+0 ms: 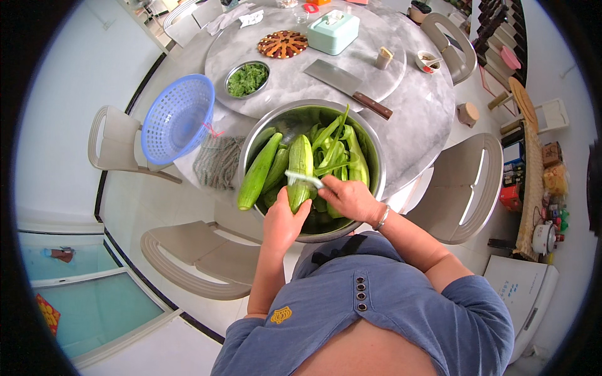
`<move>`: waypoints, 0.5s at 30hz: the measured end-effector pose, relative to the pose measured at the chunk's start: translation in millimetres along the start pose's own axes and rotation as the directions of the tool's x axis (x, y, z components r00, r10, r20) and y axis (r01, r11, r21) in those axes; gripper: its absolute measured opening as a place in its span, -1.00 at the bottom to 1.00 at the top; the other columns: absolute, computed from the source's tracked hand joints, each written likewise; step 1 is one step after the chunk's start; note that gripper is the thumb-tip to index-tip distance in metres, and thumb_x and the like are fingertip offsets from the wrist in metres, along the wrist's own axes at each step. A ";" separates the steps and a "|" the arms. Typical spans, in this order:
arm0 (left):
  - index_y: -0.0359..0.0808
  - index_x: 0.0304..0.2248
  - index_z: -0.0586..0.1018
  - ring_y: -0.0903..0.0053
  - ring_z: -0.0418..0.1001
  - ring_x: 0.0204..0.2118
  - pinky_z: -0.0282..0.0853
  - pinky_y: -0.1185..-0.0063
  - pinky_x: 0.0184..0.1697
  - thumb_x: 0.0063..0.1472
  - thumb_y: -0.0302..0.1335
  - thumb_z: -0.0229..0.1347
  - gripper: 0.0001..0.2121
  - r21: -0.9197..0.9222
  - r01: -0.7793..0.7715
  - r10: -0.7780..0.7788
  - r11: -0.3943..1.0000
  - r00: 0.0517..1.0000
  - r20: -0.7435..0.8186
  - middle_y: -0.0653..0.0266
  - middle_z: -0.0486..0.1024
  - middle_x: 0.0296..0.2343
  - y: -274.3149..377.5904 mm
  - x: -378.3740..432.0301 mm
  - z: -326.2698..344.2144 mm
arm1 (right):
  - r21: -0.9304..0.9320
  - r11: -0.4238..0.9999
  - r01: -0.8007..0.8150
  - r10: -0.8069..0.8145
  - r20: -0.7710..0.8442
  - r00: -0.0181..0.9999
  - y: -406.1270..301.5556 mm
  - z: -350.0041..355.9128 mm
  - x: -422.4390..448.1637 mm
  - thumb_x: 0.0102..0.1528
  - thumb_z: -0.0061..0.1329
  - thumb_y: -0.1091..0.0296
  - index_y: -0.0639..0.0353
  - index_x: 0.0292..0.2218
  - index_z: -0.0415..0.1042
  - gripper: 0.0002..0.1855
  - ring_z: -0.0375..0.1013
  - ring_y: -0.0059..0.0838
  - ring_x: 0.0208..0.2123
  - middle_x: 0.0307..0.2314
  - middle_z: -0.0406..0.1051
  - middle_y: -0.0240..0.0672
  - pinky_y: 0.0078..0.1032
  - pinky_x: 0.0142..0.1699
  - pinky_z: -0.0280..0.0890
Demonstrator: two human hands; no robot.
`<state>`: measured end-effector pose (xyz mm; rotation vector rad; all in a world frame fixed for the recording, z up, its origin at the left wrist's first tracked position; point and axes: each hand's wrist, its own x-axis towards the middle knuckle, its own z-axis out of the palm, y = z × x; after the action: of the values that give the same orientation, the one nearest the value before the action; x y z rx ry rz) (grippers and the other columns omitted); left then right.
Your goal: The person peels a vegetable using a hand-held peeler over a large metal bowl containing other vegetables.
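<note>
My left hand [283, 221] grips the lower end of a green zucchini-like gourd [300, 160] held over a large steel bowl [314, 107]. In my right hand [350, 199] is a pale-handled peeler [304, 178], slightly blurred, lying across the gourd. Paler strips show along the gourd's right side. Another gourd [259, 171] leans on the bowl's left rim, and more lie beneath it, partly hidden. Long green peels [333, 141] and a pale peeled gourd [357, 157] fill the bowl's right side.
A cleaver [345, 84] lies behind the bowl on a marble-patterned round table [418, 127]. Left of it stand a small bowl of chopped greens [247, 80] and a blue plastic colander [178, 120]. A grey knitted cloth [218, 162] rests by the colander. Chairs [197, 256] surround the table.
</note>
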<state>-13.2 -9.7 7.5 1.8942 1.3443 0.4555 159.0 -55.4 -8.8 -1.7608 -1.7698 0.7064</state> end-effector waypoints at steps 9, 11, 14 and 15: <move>-0.35 -0.20 0.37 0.15 0.42 -0.36 0.30 0.44 -0.33 -0.05 -0.30 0.11 -0.58 -0.006 0.069 -0.069 0.998 0.998 0.012 -0.02 0.45 -0.45 -6.2 3.7 0.3 | -0.196 0.980 0.035 -0.052 -0.086 0.995 -2.6 12.8 24.9 0.04 -0.22 0.16 0.10 -0.43 0.20 -0.80 0.38 -0.13 -0.59 -0.63 0.38 -0.19 -0.26 -0.51 0.25; -0.35 -0.19 0.36 0.16 0.42 -0.36 0.30 0.45 -0.32 -0.06 -0.30 0.11 -0.57 -0.005 0.064 -0.064 0.998 0.998 0.006 -0.02 0.45 -0.45 -6.8 3.9 -1.6 | -0.230 0.969 -0.089 0.062 -0.124 0.990 2.0 15.5 39.1 0.04 -0.23 0.13 0.05 -0.43 0.21 -0.80 0.38 -0.12 -0.58 -0.64 0.38 -0.18 -0.22 -0.50 0.24; -0.37 -0.19 0.36 0.16 0.42 -0.36 0.30 0.45 -0.31 -0.06 -0.31 0.12 -0.56 0.038 0.074 -0.073 0.997 0.997 -0.016 -0.03 0.45 -0.44 -6.6 -0.8 -4.9 | -0.256 0.951 -0.171 0.143 -0.127 0.982 14.5 6.4 62.0 0.05 -0.26 0.09 0.05 -0.41 0.24 -0.76 0.39 -0.08 -0.55 -0.62 0.38 -0.11 -0.19 -0.43 0.25; -0.37 -0.19 0.36 0.18 0.42 -0.35 0.30 0.46 -0.30 -0.07 -0.31 0.12 -0.55 0.016 0.057 -0.057 0.998 0.998 -0.020 -0.02 0.45 -0.43 -10.1 -0.8 -4.2 | -0.260 0.949 -0.177 0.148 -0.130 0.981 18.0 5.7 67.9 0.06 -0.27 0.09 0.07 -0.40 0.25 -0.75 0.39 -0.07 -0.52 -0.61 0.38 -0.09 -0.18 -0.40 0.25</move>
<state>-22.7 -7.3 2.8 1.8641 1.4151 0.4357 167.9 12.7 -24.6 -2.1045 -1.7264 0.4369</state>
